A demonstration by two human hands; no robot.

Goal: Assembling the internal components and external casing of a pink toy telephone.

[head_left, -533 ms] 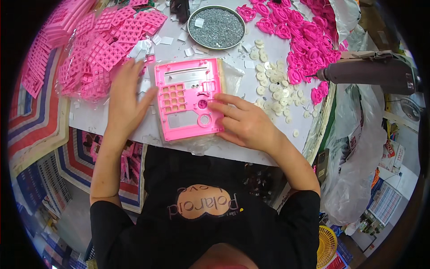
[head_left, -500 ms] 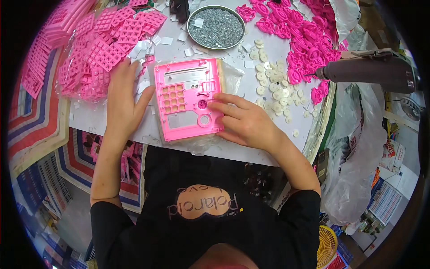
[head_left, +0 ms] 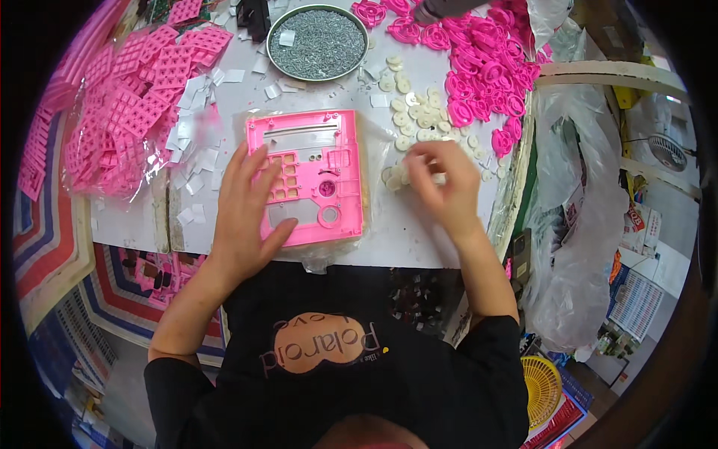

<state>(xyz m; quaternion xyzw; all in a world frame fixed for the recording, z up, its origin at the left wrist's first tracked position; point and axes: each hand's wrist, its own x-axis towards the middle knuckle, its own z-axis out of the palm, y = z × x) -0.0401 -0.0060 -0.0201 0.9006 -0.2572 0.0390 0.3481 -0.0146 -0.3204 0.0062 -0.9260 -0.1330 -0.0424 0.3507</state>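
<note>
A pink plastic casing lies inner side up on a pad wrapped in clear plastic. It has a grid of square holes, a long slot and two round openings, one with a darker pink part inside. My left hand rests over the casing's left side, fingers spread and thumb on its lower left part. To the right of the casing, my right hand is over the loose white plastic discs. Its fingers are curled together, and their tips are partly hidden, so whatever they hold does not show.
A round tin of small screws stands at the back. Pink keypad pieces pile up on the left, beside white paper squares. Pink ring-shaped parts heap at the back right. A dark tool hangs over the far edge.
My left hand has moved from beside the keypad pile onto the casing. My right hand has left the casing for the white discs. The view has shifted, and the dark tool appears farther back.
</note>
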